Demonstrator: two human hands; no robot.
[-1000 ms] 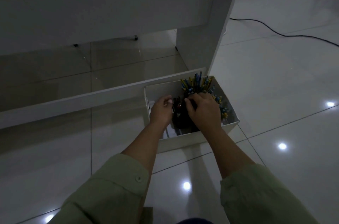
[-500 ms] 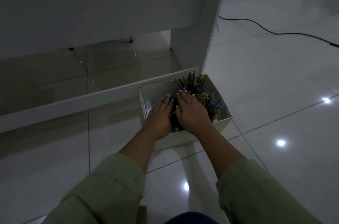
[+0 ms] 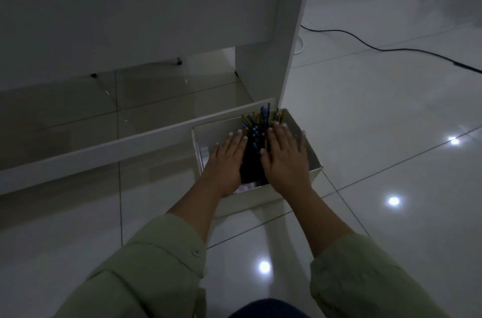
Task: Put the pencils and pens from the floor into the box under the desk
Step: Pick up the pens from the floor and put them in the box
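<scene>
White cardboard box (image 3: 314, 174) sits on the tiled floor (image 3: 391, 114) beside the desk leg (image 3: 263, 67), its back edge against the low white rail (image 3: 104, 147). Pencils and pens (image 3: 257, 119) are bunched inside, tips poking over the far rim. Left hand (image 3: 225, 161) and right hand (image 3: 285, 158) lie flat on the pile, fingers straight and spread, gripping nothing, a dark gap between them. Both forearms cover the box's near wall. Black cable (image 3: 391, 49) runs across the floor well right of the desk. Ceiling-light glints on the tiles.
</scene>
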